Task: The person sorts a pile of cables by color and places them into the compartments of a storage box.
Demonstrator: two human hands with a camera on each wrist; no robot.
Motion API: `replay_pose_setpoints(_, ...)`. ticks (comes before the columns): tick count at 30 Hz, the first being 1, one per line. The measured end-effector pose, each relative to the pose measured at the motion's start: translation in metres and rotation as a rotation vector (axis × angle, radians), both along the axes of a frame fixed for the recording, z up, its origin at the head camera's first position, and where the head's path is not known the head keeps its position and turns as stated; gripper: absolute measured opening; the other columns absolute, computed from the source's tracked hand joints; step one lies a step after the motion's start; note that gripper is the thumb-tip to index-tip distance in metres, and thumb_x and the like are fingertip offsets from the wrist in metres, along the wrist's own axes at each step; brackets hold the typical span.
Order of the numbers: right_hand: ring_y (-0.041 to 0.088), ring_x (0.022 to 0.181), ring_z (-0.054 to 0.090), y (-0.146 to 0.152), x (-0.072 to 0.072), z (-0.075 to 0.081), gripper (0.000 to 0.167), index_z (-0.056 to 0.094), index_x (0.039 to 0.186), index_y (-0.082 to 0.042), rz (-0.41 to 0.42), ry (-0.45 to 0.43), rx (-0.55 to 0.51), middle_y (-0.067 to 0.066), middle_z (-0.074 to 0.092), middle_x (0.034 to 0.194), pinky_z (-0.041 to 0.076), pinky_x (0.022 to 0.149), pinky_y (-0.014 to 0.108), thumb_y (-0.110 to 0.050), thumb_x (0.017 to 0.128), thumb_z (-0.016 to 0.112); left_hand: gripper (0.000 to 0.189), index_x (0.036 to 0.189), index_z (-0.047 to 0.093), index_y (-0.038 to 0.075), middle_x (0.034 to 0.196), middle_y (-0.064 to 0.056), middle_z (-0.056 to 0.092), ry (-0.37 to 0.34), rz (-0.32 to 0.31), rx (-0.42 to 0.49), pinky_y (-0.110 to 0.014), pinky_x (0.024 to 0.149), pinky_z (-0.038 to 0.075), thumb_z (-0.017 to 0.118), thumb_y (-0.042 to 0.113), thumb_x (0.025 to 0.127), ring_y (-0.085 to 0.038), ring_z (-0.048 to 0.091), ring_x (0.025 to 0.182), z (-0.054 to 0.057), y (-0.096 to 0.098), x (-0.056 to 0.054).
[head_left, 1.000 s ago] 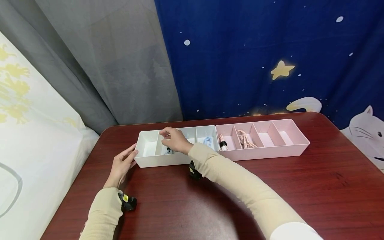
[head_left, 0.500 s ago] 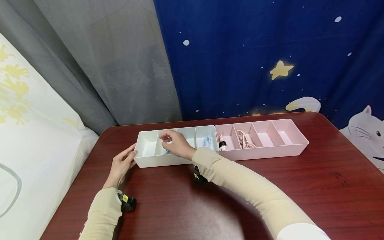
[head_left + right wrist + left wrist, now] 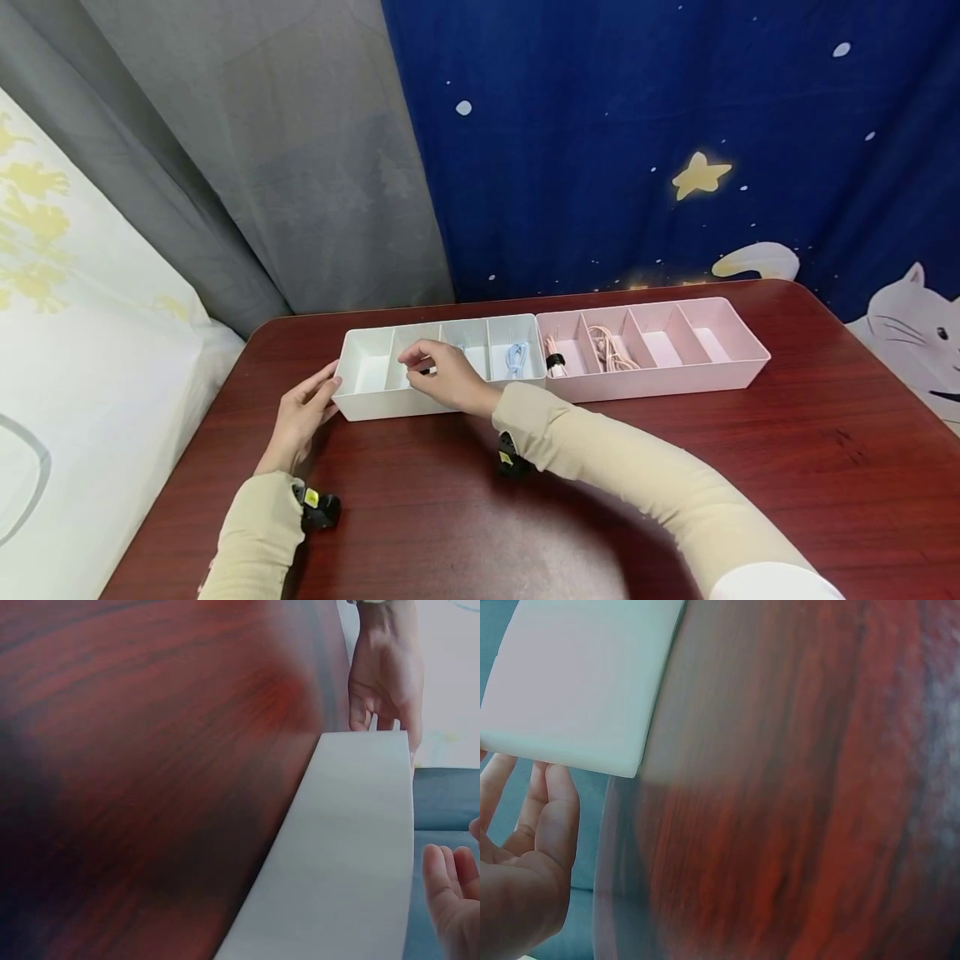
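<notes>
The white divided box (image 3: 375,407) stands at the back of the table. My left hand (image 3: 303,414) touches its left end; in the left wrist view the fingertips (image 3: 559,780) meet that end wall. My right hand (image 3: 450,377) hovers over the second compartment from the left, fingers loosely bent and apart from the thumb, holding nothing. Under it a small dark part of a cable (image 3: 424,371) shows; the rest is hidden by the hand. A coiled light-blue cable (image 3: 517,358) lies in the box's rightmost compartment, and a bit of blue shows in the one beside it.
A pink divided box (image 3: 660,382) adjoins the white one on the right. It holds a pink-and-white cable with a black strap (image 3: 555,362) and a coiled pink cable (image 3: 611,350). Curtains (image 3: 600,150) hang behind the dark red table (image 3: 450,517).
My right hand has drawn back slightly toward the front right, its wrist and forearm shifting right. My left hand stays at the end of the white box.
</notes>
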State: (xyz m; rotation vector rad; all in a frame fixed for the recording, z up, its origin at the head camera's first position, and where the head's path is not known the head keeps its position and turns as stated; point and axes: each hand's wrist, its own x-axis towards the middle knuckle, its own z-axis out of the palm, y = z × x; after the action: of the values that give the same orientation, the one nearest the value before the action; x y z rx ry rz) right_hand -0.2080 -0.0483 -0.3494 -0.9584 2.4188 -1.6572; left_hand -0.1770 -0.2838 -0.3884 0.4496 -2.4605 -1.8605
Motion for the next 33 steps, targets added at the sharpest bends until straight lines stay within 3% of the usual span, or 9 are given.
replay_pose_setpoints(8, 0.023, 0.093, 0.058, 0.018, 0.008, 0.001, 0.02, 0.059, 0.102, 0.003, 0.014, -0.045, -0.079, 0.015, 0.058, 0.105, 0.047, 0.075, 0.02, 0.003, 0.082, 0.056, 0.052, 0.132, 0.044, 0.018, 0.111, -0.002, 0.049, 0.011, -0.018, -0.003, -0.018, 0.072, 0.048, 0.056, 0.038, 0.086, 0.0, 0.053, 0.087, 0.002, 0.0, -0.001)
replay_pose_setpoints(15, 0.036, 0.095, 0.056, 0.046, 0.025, 0.03, 0.02, 0.055, 0.1, 0.013, -0.017, -0.052, -0.117, 0.025, 0.057, 0.102, 0.048, 0.078, 0.028, 0.009, 0.08, 0.054, 0.054, 0.133, 0.042, 0.017, 0.121, -0.01, 0.045, 0.008, -0.041, -0.046, -0.021, 0.073, 0.048, 0.054, 0.039, 0.086, 0.001, 0.053, 0.087, 0.005, -0.004, -0.001)
replay_pose_setpoints(18, 0.037, 0.096, 0.055, 0.059, 0.028, 0.033, 0.021, 0.054, 0.1, 0.015, -0.043, -0.043, -0.118, 0.026, 0.057, 0.102, 0.048, 0.079, 0.029, 0.01, 0.08, 0.052, 0.055, 0.134, 0.042, 0.016, 0.123, -0.012, 0.044, 0.009, -0.037, -0.048, -0.021, 0.073, 0.048, 0.053, 0.04, 0.086, 0.001, 0.052, 0.087, 0.005, -0.005, 0.0)
replay_pose_setpoints(21, 0.038, 0.097, 0.054, 0.072, 0.026, 0.03, 0.022, 0.054, 0.1, 0.015, -0.069, -0.019, -0.124, 0.027, 0.056, 0.103, 0.047, 0.081, 0.033, 0.01, 0.08, 0.052, 0.056, 0.134, 0.041, 0.015, 0.126, -0.013, 0.042, 0.021, -0.045, -0.055, -0.019, 0.074, 0.047, 0.051, 0.042, 0.086, 0.001, 0.052, 0.088, 0.004, -0.004, 0.002)
replay_pose_setpoints(28, 0.033, 0.101, 0.053, 0.105, 0.01, 0.0, 0.025, 0.057, 0.106, 0.009, -0.148, 0.045, -0.102, 0.021, 0.057, 0.107, 0.042, 0.088, 0.04, 0.005, 0.081, 0.055, 0.055, 0.135, 0.04, 0.016, 0.133, -0.012, 0.038, 0.028, -0.055, -0.125, -0.016, 0.073, 0.046, 0.046, 0.045, 0.088, -0.001, 0.051, 0.091, 0.005, -0.004, 0.005)
replay_pose_setpoints(33, 0.029, 0.103, 0.053, 0.126, 0.009, -0.002, 0.031, 0.057, 0.111, 0.005, -0.205, 0.089, -0.08, 0.018, 0.058, 0.11, 0.041, 0.089, 0.04, 0.002, 0.081, 0.057, 0.055, 0.135, 0.039, 0.015, 0.126, -0.016, 0.044, 0.026, -0.054, -0.197, -0.019, 0.073, 0.047, 0.043, 0.044, 0.09, -0.007, 0.052, 0.09, 0.01, -0.001, 0.007)
